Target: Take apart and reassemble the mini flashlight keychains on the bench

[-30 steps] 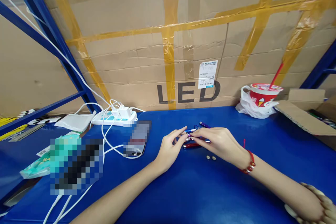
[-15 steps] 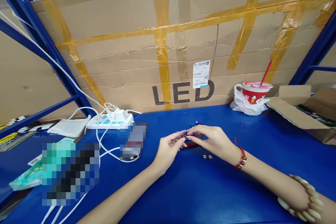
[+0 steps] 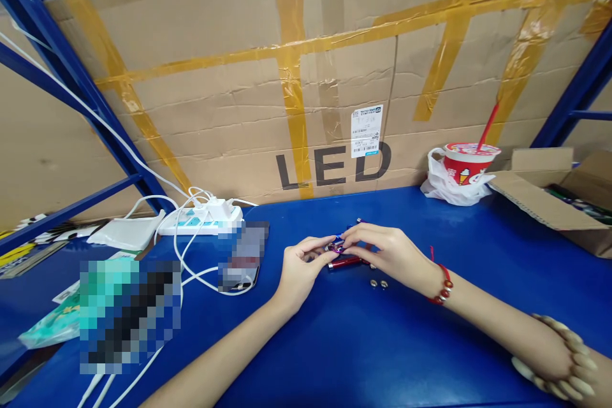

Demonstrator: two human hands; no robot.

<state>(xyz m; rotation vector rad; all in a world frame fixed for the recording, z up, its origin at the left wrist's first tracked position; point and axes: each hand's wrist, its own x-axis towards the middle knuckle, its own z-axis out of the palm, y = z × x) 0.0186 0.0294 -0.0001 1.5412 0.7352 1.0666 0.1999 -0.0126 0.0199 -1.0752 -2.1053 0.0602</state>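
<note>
My left hand (image 3: 297, 271) and my right hand (image 3: 393, 254) meet over the blue tabletop (image 3: 335, 344), fingertips pinched on a small purple and silver piece (image 3: 336, 247). Its exact kind is too small to make out. Just below the fingertips lies a slim red metal tube (image 3: 345, 262) with a silver end, partly behind my right hand. The end of a blue tube (image 3: 359, 221) shows beyond my right fingers. Nearer to me, two small round silver pieces, a left one (image 3: 373, 284) and a right one (image 3: 384, 284), rest on the table side by side.
At left are a white power strip (image 3: 201, 222) with tangled cables, a blurred phone (image 3: 251, 245) and a teal packet (image 3: 52, 319). A red cup (image 3: 466, 166) in a plastic bag and an open carton (image 3: 545, 207) stand at right. Large cardboard (image 3: 229, 121) backs the table.
My fingertips have parted slightly, so more of the purple and silver piece and the red tube shows. My left hand has shifted a little left. The camera view has moved slightly.
</note>
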